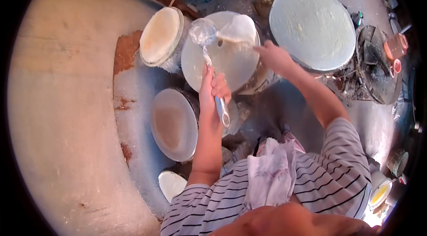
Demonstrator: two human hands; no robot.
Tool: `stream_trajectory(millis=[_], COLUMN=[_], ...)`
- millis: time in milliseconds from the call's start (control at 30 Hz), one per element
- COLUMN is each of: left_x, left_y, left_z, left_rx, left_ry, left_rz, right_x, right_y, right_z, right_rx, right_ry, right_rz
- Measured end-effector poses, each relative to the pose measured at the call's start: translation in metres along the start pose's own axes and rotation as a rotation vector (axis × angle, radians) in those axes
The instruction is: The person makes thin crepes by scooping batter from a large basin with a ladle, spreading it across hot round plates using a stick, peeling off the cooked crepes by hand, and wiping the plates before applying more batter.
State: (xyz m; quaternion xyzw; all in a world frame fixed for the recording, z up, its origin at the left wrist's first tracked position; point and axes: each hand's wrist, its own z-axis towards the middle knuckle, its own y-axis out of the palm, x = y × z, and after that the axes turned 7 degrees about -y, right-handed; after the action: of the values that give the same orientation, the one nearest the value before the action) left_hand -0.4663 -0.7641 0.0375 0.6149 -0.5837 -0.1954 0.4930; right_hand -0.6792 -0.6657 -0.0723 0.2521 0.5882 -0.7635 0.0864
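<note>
- Head view: a person w/ both forearms extended over several round surfaces; the largest, a pale R disc (312,29), lies beyond the R forearm.
- Ctr disc (192,60), next in size: pale, round, w/ a small dark spot; it sits between the R disc and the L stack (161,35).
- Long-handled utensil (222,110): over the ctr disc's L part; round head away from the person, looped handle end toward the body. Long axis approx. fore-aft, head tipped slightly L.
- White sheet (240,29): thin, apparently folded, on or just over the ctr disc's far R part, beside the utensil head; long axis approx. L–R, narrower end toward the utensil.
- L hand (214,89): fingers wrapped round the utensil handle, firmly by the look of it.
- R hand (275,57): fingers reach to the sheet's near R edge; contact or pinch, can't tell.
- Technique (judgement): utensil head kept low & level, wrist steady; sheet handled by its edge w/ light, even tension, esp. as thin matl. may tear or crease.
</note>
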Motion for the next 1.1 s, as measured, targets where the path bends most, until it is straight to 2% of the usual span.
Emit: stream_trajectory(millis=[33,67,100,133,167,233,267,333,400,433,533,600,633,700,733,800,900,933,1000,1067,1100], left_x=[0.008,0.015,0.019,0.024,0.03,0.03,0.03,0.038,0.045,0.047,0.051,0.053,0.058,0.053,0.041,0.011,-0.048,-0.048,-0.044,-0.019,-0.011], left_y=[0.0,0.001,0.006,0.006,0.006,0.004,0.006,0.011,0.003,0.002,0.01,0.008,0.007,-0.009,-0.021,-0.025,-0.046,-0.048,-0.049,-0.025,-0.021], left_z=[-0.002,-0.008,-0.017,-0.011,-0.004,0.023,0.034,0.04,0.032,0.028,0.038,0.048,0.051,0.048,0.04,0.041,0.062,0.062,0.068,0.054,0.027], left_rx=[-0.09,-0.09,-0.091,-0.123,-0.155,-0.05,-0.003,-0.035,-0.003,0.025,0.029,0.008,-0.005,0.011,0.059,0.132,0.172,0.043,-0.24,-0.435,-0.481], left_ry=[-0.098,-0.121,-0.135,-0.164,-0.194,-0.157,-0.125,-0.154,-0.177,-0.156,-0.13,-0.111,-0.092,-0.033,0.059,0.207,0.182,0.108,-0.065,-0.193,-0.246], left_rz=[-0.145,-0.16,-0.19,-0.203,-0.216,-0.203,-0.198,-0.287,-0.365,-0.353,-0.305,-0.281,-0.228,-0.178,-0.108,0.086,-0.08,-0.28,-0.656,-0.922,-1.073], right_x=[0.001,0.006,0.004,0.019,0.02,0.011,0.006,-0.023,0.017,0.032,0.021,0.0,-0.001,-0.006,-0.014,-0.029,-0.066,-0.076,-0.064,-0.081,-0.054], right_y=[-0.002,-0.003,-0.03,-0.024,-0.008,0.01,0.009,-0.041,-0.028,-0.015,-0.002,-0.01,-0.008,-0.004,0.001,0.056,0.062,0.046,0.053,0.015,0.033], right_z=[-0.013,-0.03,-0.037,-0.046,-0.047,-0.033,-0.023,-0.013,-0.017,-0.02,-0.009,-0.009,-0.02,-0.057,-0.078,-0.102,-0.074,-0.062,-0.051,-0.041,-0.037], right_rx=[0.148,0.268,0.129,0.113,0.099,0.148,0.045,0.054,0.085,0.16,0.124,0.057,0.158,0.263,0.286,0.275,0.222,0.146,0.352,0.299,0.526], right_ry=[0.018,0.037,0.391,0.456,0.413,0.246,0.236,0.378,0.317,0.225,0.003,0.03,0.052,0.344,0.497,0.445,0.403,0.471,0.129,0.124,0.048], right_rz=[0.031,0.073,0.181,0.162,0.146,0.053,0.036,0.179,0.166,0.239,0.228,0.192,0.199,0.322,0.383,0.554,0.706,0.756,0.408,0.184,0.296])
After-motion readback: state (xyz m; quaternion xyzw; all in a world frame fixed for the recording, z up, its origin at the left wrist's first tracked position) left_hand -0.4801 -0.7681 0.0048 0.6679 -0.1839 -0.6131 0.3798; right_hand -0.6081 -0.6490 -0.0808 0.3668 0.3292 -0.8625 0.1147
